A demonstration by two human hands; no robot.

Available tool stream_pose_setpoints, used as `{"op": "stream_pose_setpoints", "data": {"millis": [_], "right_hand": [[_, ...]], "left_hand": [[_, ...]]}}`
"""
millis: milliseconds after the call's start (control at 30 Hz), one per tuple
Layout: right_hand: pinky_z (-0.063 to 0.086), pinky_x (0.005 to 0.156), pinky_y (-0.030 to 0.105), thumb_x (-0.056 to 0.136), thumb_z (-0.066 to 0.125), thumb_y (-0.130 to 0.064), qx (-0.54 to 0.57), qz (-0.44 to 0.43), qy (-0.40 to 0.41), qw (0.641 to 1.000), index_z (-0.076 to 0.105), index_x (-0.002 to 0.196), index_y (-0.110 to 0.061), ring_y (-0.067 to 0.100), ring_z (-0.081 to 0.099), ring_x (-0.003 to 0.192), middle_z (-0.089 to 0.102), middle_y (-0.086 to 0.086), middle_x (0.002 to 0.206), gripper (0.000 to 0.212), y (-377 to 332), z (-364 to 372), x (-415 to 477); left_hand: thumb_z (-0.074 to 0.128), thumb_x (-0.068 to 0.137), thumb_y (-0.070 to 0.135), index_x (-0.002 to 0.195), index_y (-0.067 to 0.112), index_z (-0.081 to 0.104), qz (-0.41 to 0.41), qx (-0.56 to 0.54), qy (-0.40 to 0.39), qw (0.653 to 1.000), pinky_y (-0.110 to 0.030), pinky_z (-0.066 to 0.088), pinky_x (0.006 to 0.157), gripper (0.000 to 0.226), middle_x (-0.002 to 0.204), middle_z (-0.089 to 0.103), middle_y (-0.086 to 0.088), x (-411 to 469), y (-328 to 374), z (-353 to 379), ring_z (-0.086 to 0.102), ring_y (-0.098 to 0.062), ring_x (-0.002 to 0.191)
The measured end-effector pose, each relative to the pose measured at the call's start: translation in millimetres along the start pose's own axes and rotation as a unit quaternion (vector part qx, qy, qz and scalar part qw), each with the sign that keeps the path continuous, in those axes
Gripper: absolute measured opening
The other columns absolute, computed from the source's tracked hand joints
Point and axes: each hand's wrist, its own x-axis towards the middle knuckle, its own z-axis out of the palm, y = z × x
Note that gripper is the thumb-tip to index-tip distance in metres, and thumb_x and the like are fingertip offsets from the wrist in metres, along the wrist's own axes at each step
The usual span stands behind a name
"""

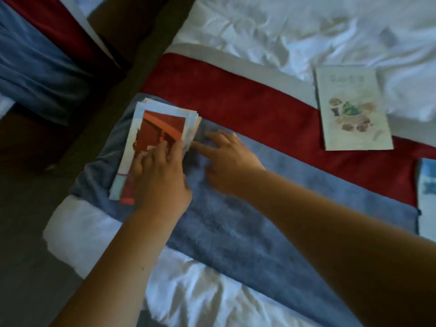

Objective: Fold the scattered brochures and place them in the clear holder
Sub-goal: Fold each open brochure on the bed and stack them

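Note:
A stack of folded brochures (160, 125), the top one red and orange, lies on the blue towel (236, 220) near the bed's left edge. My left hand (160, 178) presses flat on the lower half of the stack, fingers spread. My right hand (226, 156) rests on the towel just right of the stack, fingertips touching its right edge. A pale brochure with food drawings (351, 109) lies flat at the right. A blue and white brochure (427, 197) shows partly at the right edge. No clear holder is in view.
The bed has a white sheet (306, 31) and a red runner (247, 102). Its left edge drops to a dark floor (28, 220). A second bed with blue and red cloth (35, 67) stands at the upper left.

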Motion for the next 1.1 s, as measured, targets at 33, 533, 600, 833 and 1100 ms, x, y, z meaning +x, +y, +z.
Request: {"op": "stream_pose_setpoints", "data": {"millis": [33,533,600,833,1100], "right_hand": [[0.003,0.128,0.042,0.099,0.056,-0.03,0.002,0.018,0.023,1.0,0.027,0.161,-0.039,0.027,0.01,0.157,0.02,0.003,0.17,0.069,19.7,-3.4,-15.7],[-0.004,0.129,0.048,0.101,0.036,-0.064,0.002,0.369,0.154,0.917,0.007,0.165,-0.039,0.031,-0.011,0.159,-0.006,0.003,0.174,0.074,274.8,-12.8,-267.8],[-0.004,0.129,0.048,0.099,0.027,-0.07,0.011,0.373,0.163,0.913,-0.001,0.164,-0.042,0.029,-0.012,0.159,-0.009,0.0,0.174,0.076,286.6,-6.3,-290.6],[-0.006,0.129,0.047,0.097,0.007,-0.078,-0.001,0.378,0.168,0.91,-0.001,0.165,-0.04,0.022,-0.015,0.159,-0.008,-0.002,0.174,0.078,304.7,23.4,-336.0],[-0.006,0.129,0.05,0.098,0.014,-0.076,-0.002,0.371,0.176,0.912,-0.007,0.163,-0.041,0.029,-0.017,0.158,-0.01,-0.003,0.174,0.077,292.4,36.7,-324.4]], "left_hand": [[0.065,0.089,0.03,0.156,0.024,0.027,0.017,-0.005,0.009,1.0,-0.05,0.021,0.122,0.077,0.158,0.038,-0.008,2.7,18.3,-0.9,0.035,-0.03,0.146],[0.037,0.094,0.074,0.159,0.045,-0.003,0.248,0.001,-0.059,0.967,-0.065,0.013,0.121,0.082,0.17,-0.015,-0.002,44.8,347.4,57.3,-0.006,-0.037,0.156],[0.032,0.095,0.075,0.158,0.047,-0.002,0.246,0.023,-0.055,0.967,-0.068,0.006,0.12,0.077,0.171,-0.012,-0.002,54.3,362.8,66.0,-0.009,-0.039,0.155],[0.023,0.094,0.074,0.158,0.049,0.009,0.237,0.018,-0.02,0.971,-0.071,0.002,0.118,0.07,0.171,-0.006,0.002,45.0,361.2,85.4,-0.011,-0.033,0.156],[0.026,0.089,0.082,0.158,0.051,0.005,0.241,-0.024,-0.036,0.97,-0.07,0.003,0.117,0.079,0.17,-0.013,0.012,-11.5,341.5,102.9,-0.016,-0.025,0.156]]}}
